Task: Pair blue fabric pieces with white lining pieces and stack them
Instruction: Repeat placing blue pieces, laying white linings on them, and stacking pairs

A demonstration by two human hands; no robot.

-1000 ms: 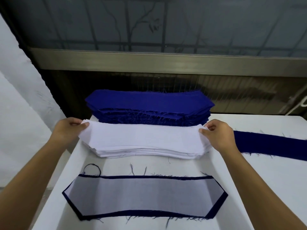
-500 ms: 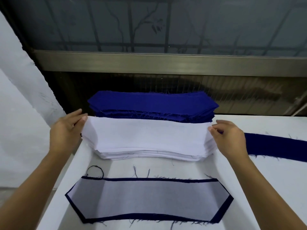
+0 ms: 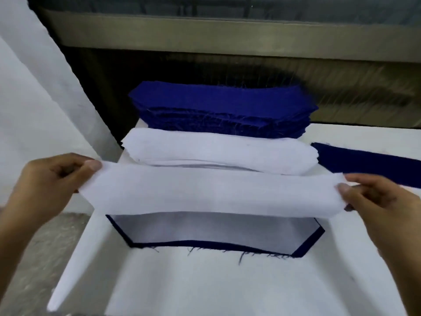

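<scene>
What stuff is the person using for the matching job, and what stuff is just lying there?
For the job: white lining piece, pinched by the left hand and right hand; white lining stack; blue fabric stack; paired piece on the table.

Just lying about, it seems: blue strip at the right; window ledge behind.

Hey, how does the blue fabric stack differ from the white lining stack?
Colour: the blue fabric stack is deep blue, the white lining stack white. Place: the blue fabric stack lies farther back, the white lining stack just in front of it. Edges: the blue fabric stack shows frayed threads, the white lining stack looks cleaner. Both are piles of long pieces.
</scene>
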